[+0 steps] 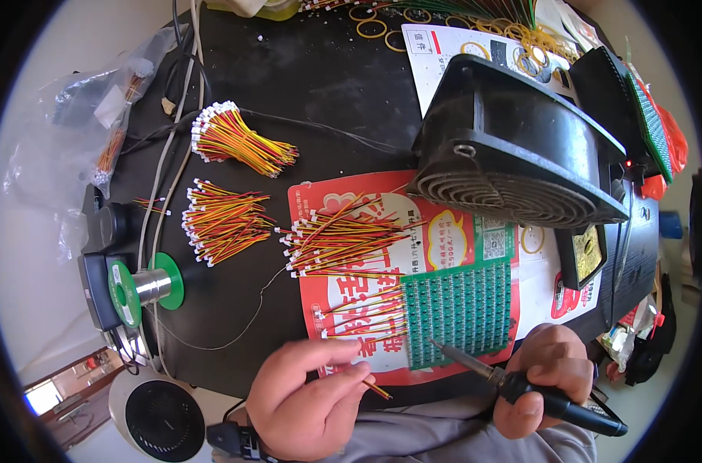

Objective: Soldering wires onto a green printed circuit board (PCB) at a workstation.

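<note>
Left hand (308, 401), its grip narrow, pinches a red-yellow wire lead (380, 391); right hand (550, 361) holds a soldering iron (521, 387) pointing to ten o'clock. Green circuit-board panel (459, 316) lies at the left hand's two o'clock.

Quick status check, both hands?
Left hand: closed, pinching a short wire lead between thumb and fingers.
Right hand: closed, holding a soldering iron by its black handle.
</note>
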Tool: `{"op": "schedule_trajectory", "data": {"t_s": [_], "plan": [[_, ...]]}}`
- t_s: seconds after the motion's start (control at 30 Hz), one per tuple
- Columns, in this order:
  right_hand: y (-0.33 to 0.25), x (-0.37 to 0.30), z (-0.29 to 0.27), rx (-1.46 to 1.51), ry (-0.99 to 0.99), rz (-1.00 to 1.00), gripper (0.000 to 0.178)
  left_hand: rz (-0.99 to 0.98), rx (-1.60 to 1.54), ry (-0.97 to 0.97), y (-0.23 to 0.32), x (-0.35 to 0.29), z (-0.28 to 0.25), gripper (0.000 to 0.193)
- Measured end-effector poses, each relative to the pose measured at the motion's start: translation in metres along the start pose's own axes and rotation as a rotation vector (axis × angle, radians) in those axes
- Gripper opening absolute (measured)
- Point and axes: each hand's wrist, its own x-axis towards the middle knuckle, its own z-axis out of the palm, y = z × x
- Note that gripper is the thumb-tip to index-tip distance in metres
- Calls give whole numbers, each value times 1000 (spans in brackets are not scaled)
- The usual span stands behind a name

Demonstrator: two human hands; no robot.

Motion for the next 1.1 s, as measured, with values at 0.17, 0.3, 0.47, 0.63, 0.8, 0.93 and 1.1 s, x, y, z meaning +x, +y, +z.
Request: {"op": "schedule_trajectory", "data": {"t_s": [0.17, 0.3, 0.47, 0.63, 0.8, 0.93, 1.1], "plan": [[6, -5, -1, -20, -65, -83, 34, 143, -4, 96, -11, -3, 21, 23], [2, -4, -2, -24, -90, -68, 33, 239, 77, 5, -14, -2, 24, 28], [3, -3, 0, -66, -128, -76, 32, 307, 274, -49, -11, 0, 29, 26], [4, -2, 0, -102, -155, -75, 32, 359, 319, -104, -13, 3, 31, 24], [3, -2, 0, -116, -189, -53, 32, 370, 368, -62, -12, 4, 35, 21], [3, -1, 0, -130, -208, -43, 33, 361, 364, -80, -13, 4, 36, 17], [4, -3, 3, -138, -190, -21, 34, 331, 360, -77, -12, 3, 36, 17]]}}
